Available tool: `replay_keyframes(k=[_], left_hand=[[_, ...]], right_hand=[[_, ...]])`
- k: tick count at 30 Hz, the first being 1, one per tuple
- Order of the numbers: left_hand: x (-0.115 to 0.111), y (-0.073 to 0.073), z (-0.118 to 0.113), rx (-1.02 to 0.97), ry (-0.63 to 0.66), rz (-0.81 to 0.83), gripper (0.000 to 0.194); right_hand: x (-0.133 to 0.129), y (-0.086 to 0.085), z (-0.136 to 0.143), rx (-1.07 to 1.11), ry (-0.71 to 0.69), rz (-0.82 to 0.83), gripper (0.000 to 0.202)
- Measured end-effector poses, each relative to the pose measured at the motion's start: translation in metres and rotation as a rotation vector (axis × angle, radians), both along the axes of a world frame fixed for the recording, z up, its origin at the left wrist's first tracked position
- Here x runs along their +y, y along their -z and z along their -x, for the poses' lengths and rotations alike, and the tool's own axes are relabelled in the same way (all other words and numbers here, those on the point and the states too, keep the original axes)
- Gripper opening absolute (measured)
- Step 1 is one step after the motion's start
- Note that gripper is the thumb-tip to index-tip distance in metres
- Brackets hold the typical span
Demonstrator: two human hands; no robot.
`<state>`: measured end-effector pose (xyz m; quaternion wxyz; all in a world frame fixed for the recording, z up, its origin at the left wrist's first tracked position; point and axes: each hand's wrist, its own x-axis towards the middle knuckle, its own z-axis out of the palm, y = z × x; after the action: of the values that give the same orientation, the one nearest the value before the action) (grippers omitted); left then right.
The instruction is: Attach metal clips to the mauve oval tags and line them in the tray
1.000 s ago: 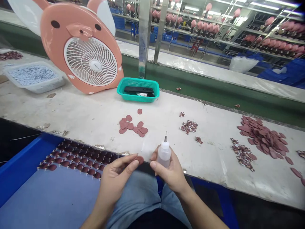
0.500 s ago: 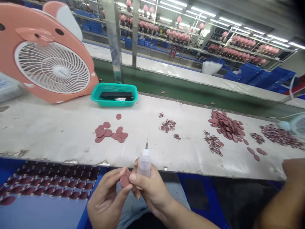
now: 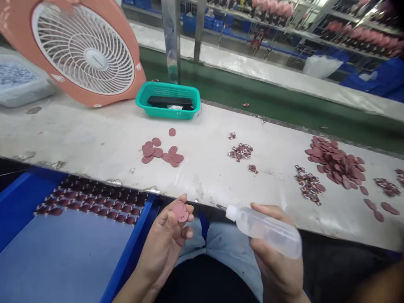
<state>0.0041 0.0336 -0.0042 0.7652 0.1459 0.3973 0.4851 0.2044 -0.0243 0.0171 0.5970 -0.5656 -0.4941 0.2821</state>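
Fingers point(image 3: 176, 208) of left hand point(image 3: 164, 248) pinch pink disc point(image 3: 180, 211) by rim: light, thin, flexible. Right hand point(image 3: 274, 261) grasps soft squeeze bottle point(image 3: 265, 229), nozzle toward 9 o'clock.

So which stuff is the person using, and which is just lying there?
In use: pink disc in the left hand; squeeze bottle in the right hand.
Lying about: fan, green basket, loose discs, big disc pile.

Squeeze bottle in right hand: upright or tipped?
Tipped. The squeeze bottle lies near horizontal in the right hand, needle tip pointing left.
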Motion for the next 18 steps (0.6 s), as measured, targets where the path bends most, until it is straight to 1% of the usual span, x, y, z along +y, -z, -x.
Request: replay_keyframes(k=[3,6,8,11,14,18], left_hand=[[-0.005,-0.004,0.0,0.009,0.058,-0.044,0.037],[-0.009,-0.007,-0.001,0.022,0.096,-0.079,0.039],[-0.01,-0.008,-0.001,0.025,0.104,-0.095,0.037],[-0.011,-0.007,0.0,0.029,0.097,-0.122,0.034],[-0.011,-0.006,0.0,0.051,0.086,-0.122,0.033],[-0.01,-0.007,0.0,0.068,0.086,-0.127,0.033]], right_hand=[[-0.006,0.001,0.011,0.029,0.033,-0.117,0.044],[-0.003,-0.007,0.026,-0.033,0.022,-0.19,0.039],[0.002,-0.013,0.034,-0.076,0.011,-0.2,0.038],[0.007,-0.019,0.037,-0.123,-0.01,-0.191,0.037],[0.007,-0.019,0.036,-0.135,-0.02,-0.165,0.034],[0.005,-0.018,0.035,-0.139,-0.038,-0.153,0.037]])
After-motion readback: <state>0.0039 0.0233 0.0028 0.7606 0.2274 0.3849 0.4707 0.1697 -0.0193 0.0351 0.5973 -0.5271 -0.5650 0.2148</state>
